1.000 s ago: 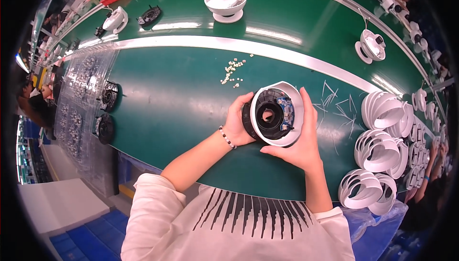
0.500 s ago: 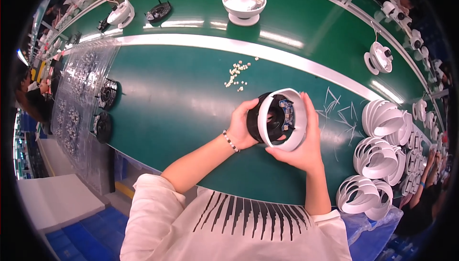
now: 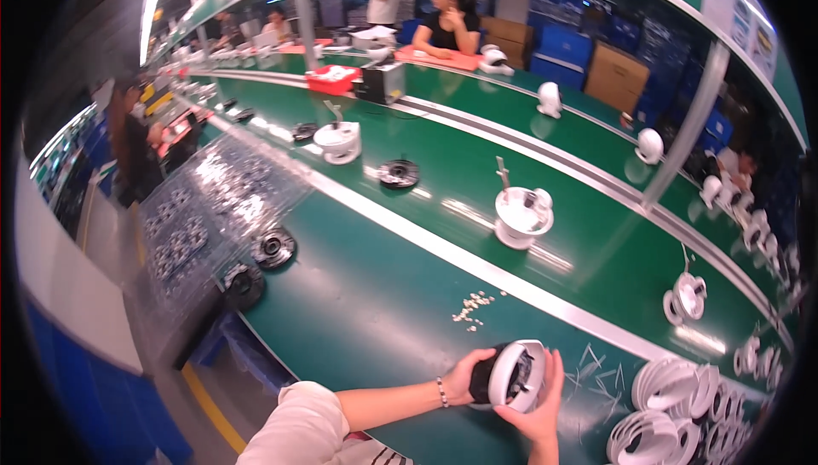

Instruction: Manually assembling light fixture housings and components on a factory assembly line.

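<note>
Above the near side of the green table, my left hand (image 3: 461,380) grips a black round base (image 3: 482,381) from its left side. A white ring-shaped cover (image 3: 506,373) is fitted against that base, and my right hand (image 3: 540,415) is closed round its right side. The cover's open face is tilted to the right, with dark parts inside it too small to make out. Small pale pieces (image 3: 470,308) are scattered just beyond my hands. Thin white strips (image 3: 596,371) lie to the right, close to stacked white rings (image 3: 665,387).
At the left, clear plastic trays (image 3: 183,231) of small parts stand beside two black round bases (image 3: 273,248). White domed units (image 3: 521,216) sit along the green conveyor (image 3: 426,209) behind a pale rail. A metal post (image 3: 690,124) rises at the right. Other people are across the line.
The view has swung up and left, bringing the far line and other people into sight. My hands and the held parts now appear lower; both hands keep their hold.
</note>
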Available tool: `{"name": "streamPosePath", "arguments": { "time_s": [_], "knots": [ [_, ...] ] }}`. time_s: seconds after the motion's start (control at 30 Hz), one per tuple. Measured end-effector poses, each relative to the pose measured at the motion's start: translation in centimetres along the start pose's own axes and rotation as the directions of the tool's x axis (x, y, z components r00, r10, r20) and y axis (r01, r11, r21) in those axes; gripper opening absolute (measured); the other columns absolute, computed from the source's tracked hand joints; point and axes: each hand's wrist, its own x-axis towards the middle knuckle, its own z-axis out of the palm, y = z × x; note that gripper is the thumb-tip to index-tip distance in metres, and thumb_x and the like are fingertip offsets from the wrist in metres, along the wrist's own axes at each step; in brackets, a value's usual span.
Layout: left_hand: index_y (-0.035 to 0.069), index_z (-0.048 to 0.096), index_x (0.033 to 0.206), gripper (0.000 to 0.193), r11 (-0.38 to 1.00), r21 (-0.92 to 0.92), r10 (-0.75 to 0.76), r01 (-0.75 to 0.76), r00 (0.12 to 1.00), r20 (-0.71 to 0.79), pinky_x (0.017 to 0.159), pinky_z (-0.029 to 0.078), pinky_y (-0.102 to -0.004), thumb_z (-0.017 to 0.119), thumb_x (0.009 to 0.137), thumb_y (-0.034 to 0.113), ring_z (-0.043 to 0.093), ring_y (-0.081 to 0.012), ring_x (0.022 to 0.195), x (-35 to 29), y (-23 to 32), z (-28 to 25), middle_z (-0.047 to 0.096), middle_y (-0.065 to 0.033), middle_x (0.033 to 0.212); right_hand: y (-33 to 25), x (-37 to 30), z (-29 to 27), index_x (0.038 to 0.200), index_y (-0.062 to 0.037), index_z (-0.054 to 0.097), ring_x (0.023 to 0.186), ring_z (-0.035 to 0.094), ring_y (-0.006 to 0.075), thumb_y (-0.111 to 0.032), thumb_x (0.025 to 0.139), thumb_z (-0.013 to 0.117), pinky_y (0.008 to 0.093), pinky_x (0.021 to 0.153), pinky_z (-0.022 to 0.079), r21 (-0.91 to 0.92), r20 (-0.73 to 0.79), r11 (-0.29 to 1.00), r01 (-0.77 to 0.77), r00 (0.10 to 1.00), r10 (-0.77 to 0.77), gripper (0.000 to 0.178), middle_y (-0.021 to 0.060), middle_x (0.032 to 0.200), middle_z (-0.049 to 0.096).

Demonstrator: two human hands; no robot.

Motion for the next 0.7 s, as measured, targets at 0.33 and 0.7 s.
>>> {"name": "streamPosePath", "arguments": {
  "time_s": [0.33,0.7],
  "knots": [
    [0.007,0.04,0.124,0.071,0.998,-0.003,-0.069,0.069,0.991,0.117,0.093,0.038,-0.0336,0.027,0.081,0.063,0.047,-0.02,0.108,0.1,0.6,-0.2,0.047,-0.01,0.121,-1.6,-0.5,2.7,0.13,0.0024,0.016,0.115,0.03,0.0335,-0.04,0.042,0.08,0.0426,0.096,0.025,-0.656,-0.007,0.748,0.097,0.991,-0.135,0.117,0.0211,0.125,0.03],
    [0.005,0.034,0.127,0.079,0.936,0.322,0.113,-0.138,0.989,0.097,0.096,0.033,-0.0417,0.028,0.076,0.065,0.043,-0.0278,0.113,0.2,2.0,0.0,0.04,-0.0126,0.127,-1.2,1.6,2.6,0.127,0.0087,0.015,0.119,0.025,0.0413,-0.042,0.05,0.074,0.0436,0.099,0.024,-0.585,0.068,0.796,0.157,0.987,-0.144,0.11,0.0268,0.128,0.024]
  ]
}}
